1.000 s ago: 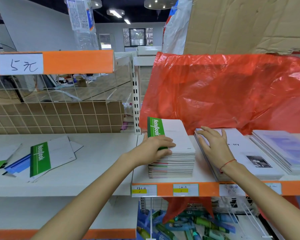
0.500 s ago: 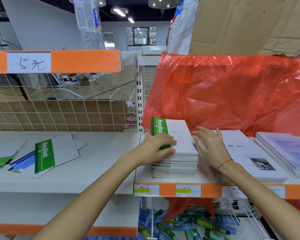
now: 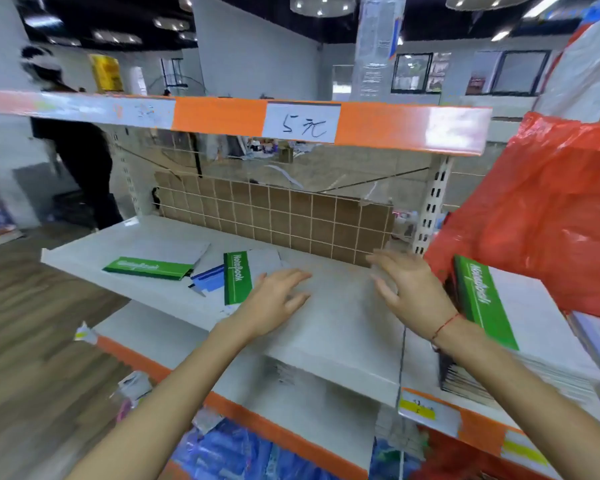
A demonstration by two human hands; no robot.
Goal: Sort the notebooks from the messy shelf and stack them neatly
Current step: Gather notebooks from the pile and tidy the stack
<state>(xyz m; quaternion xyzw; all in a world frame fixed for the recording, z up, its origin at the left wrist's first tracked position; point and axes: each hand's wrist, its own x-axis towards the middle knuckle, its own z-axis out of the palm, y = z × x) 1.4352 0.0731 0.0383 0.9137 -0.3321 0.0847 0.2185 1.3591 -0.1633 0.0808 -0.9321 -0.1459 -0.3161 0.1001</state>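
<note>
Reaching over the white shelf, the left hand and right hand hover spread and empty. 3 loose notebooks lie left of centre; thin, light, floppy, best pinched by the spine. The neat stack sits at right.

"NoteBook" on green notebook spines, "5元" on shelf-edge price label
</note>
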